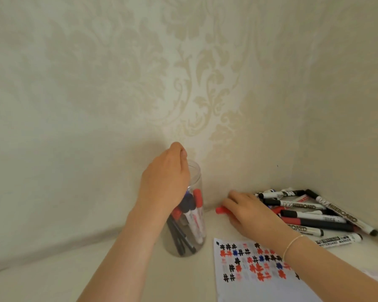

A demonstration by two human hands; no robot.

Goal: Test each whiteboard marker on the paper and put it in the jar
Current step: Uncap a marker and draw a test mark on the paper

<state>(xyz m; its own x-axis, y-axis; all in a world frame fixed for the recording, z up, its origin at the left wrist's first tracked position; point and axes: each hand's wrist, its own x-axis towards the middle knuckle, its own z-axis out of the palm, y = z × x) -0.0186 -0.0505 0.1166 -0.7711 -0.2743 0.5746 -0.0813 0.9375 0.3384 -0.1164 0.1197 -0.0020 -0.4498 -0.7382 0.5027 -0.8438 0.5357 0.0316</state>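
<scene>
A clear plastic jar (197, 177) stands on the pale tabletop near the wall, with several red, blue and black markers inside. My left hand (164, 182) hangs over its mouth and left side with the fingers bent. Whether they hold anything is hidden. My right hand (247, 212) rests on the table right of the jar and grips a red marker (221, 209), whose cap end pokes out to the left. A white paper (238, 286) with black, red and blue hash marks lies in front, partly under my right forearm.
A pile of several loose whiteboard markers (310, 214), black and red capped, lies in the corner at the right, just behind my right hand. Patterned walls close in the table at the back and on the right.
</scene>
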